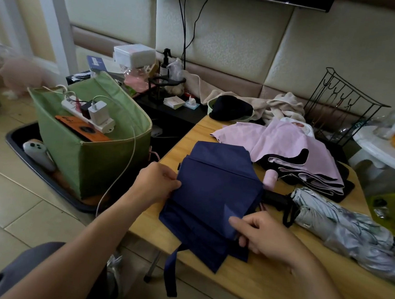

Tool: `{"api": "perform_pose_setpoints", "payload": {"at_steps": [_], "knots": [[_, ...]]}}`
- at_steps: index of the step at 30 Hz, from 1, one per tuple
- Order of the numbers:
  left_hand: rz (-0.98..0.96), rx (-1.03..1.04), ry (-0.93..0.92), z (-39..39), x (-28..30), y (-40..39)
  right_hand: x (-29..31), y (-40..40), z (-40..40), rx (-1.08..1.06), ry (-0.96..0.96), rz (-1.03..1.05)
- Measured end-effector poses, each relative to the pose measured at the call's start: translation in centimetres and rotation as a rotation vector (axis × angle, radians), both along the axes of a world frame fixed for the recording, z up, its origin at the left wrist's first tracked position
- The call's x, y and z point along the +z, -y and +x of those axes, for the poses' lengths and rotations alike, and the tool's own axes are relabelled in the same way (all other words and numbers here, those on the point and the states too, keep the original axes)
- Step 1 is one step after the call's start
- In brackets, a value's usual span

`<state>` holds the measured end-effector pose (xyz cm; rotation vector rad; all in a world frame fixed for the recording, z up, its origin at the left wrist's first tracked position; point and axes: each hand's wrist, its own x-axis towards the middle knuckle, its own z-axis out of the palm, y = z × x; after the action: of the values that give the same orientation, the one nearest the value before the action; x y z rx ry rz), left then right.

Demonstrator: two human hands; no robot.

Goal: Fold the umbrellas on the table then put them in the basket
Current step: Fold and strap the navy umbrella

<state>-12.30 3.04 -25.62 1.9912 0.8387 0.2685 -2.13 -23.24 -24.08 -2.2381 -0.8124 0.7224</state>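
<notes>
navy umbrella [213, 189] on table [274, 280], canopy loose. left hand [159, 182] pinches its left edge; right hand [265, 236] pinches a near flap. advice: lay panels flat one way, roll tight, then wrap hanging strap [171, 271].

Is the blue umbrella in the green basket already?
No, the blue umbrella lies on the table, held by both hands, beside the green basket.

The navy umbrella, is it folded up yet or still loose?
Still loose. The navy umbrella lies collapsed on the table, its panels spread flat and its strap hanging undone; both hands pinch its fabric.
</notes>
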Motion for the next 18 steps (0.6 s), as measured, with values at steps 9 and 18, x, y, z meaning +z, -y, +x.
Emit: {"api": "perform_pose_setpoints", "payload": {"at_steps": [9,18], "knots": [[0.401,-0.072,-0.138,0.0,0.0,1.2,-1.3,-1.4,1.0,-0.174,0.851,0.434],[0.752,-0.271,0.299,1.1,0.1,2.8,-3.6,-2.7,1.4,0.081,0.689,0.031]]}}
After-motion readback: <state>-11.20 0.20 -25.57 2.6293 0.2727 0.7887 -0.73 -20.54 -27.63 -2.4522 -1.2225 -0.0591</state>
